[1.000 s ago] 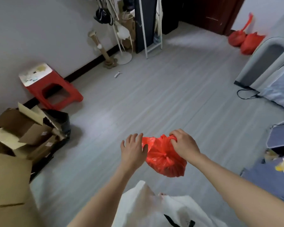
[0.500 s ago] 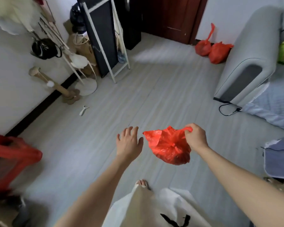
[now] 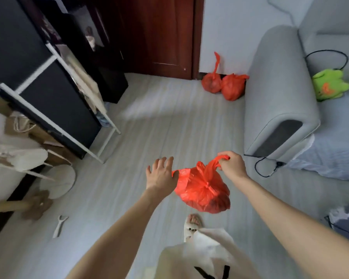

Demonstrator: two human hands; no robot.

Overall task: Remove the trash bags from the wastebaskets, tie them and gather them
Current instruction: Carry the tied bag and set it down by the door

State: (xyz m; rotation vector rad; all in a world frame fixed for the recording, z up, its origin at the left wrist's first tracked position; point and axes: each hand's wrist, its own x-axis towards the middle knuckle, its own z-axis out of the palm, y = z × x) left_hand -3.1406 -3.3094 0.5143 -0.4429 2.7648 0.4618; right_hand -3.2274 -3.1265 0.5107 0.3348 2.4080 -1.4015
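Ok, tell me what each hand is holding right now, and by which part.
Right hand pinches the knotted red plastic trash bag by its handle loop; left hand, fingers spread, thumb touching its other flap.

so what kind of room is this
Most likely a living room in a home: a grey sofa with a green plush toy on it, a dark wooden door, and tied red trash bags on the floor.
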